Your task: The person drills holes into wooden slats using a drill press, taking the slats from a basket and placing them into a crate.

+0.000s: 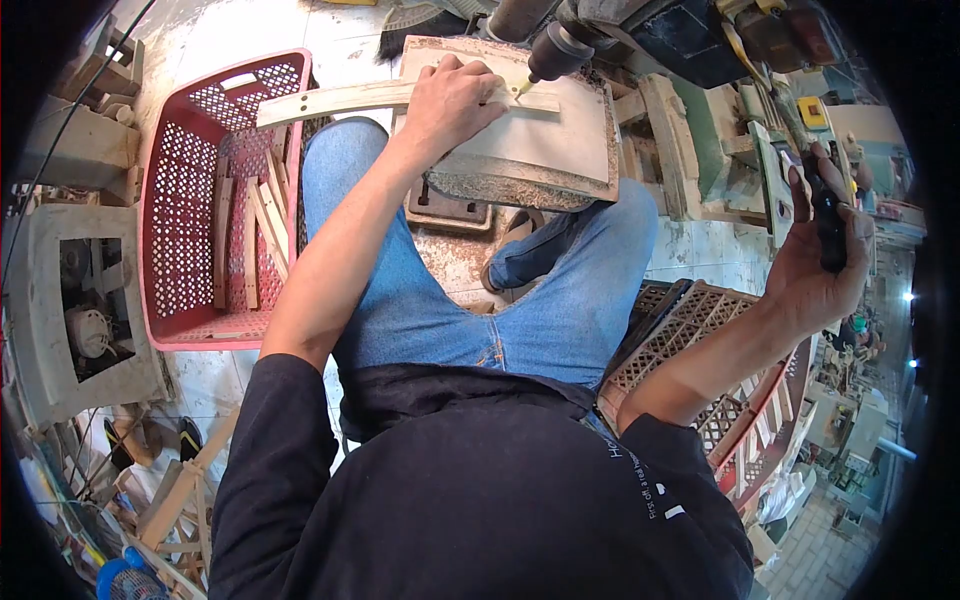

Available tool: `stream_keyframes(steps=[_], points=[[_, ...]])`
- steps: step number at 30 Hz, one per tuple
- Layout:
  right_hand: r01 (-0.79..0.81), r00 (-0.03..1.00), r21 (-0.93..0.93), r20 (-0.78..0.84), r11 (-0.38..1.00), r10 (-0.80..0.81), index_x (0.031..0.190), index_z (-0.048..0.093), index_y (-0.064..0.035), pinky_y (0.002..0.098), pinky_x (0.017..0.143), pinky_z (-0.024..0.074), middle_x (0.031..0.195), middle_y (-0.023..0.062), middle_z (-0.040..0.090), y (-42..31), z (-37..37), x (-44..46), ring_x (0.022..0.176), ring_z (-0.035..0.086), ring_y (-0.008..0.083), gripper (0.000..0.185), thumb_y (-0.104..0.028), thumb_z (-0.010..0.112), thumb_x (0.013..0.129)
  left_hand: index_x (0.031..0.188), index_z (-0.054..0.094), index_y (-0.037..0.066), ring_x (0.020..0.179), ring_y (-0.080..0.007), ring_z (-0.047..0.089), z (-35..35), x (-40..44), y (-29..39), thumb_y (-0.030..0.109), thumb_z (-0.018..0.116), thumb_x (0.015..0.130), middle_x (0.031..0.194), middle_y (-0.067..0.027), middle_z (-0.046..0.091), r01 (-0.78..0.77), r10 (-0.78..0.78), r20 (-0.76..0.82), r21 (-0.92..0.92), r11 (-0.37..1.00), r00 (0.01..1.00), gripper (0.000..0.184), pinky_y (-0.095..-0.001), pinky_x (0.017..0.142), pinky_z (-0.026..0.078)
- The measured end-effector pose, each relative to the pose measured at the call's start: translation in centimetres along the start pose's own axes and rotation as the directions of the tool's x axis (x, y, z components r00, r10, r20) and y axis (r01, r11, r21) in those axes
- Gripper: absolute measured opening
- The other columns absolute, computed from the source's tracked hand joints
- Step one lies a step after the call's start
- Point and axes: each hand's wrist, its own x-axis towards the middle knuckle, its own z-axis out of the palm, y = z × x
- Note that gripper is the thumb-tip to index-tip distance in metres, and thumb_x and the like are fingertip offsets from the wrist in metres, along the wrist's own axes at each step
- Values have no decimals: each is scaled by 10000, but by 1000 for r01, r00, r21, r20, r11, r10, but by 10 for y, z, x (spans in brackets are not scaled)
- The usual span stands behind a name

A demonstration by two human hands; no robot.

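Observation:
My left hand (455,108) grips a long, slightly curved wooden slat (350,97) and holds it down on a pale board (545,150) that covers the drill press table. Small dark holes show near the slat's left end. Just right of my fingers, the drill bit (523,90) reaches down to the slat from the chuck (560,50); I cannot tell how deep it goes. Out at the right, my right hand (825,265) is closed around the black grip (828,215) of the press's lever (785,110).
A red plastic crate (155,270) holding several wooden slats (252,240) stands to the left. Another crate (690,330) with slats is by my right thigh. Wood shavings (510,187) line the board's front edge. A brush (405,25) lies behind the board.

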Motion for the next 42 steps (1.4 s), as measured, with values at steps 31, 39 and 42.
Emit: stream_keyframes(steps=[31,39,42], points=[[-31,999,-99,19,995,33,1419,472,115,479,1052,502,1390,287,557,42,7,-62,1280,586,359,542,-224,465,997,1137,750,159,1049,-258,608,-1,2,1,399,756,833,1071,3,689,26,-26,33,-13,1000,999,388,-434,910,485],[-116,985,-522,48,845,165,1413,540,47,368,1021,477,1288,152,670,74,12,-96,1212,622,222,459,-256,466,1076,1115,753,142,1053,-264,602,-1,1,0,401,738,854,1083,-13,677,-5,5,-2,-34,999,1000,368,-441,913,483],[-187,972,-511,26,839,232,1295,661,26,279,905,476,1134,57,703,101,12,-102,996,610,115,359,-225,574,1054,1120,753,144,1055,-266,603,-2,1,-1,404,736,856,1093,-15,674,5,-4,24,-21,1000,1000,371,-447,919,483]])
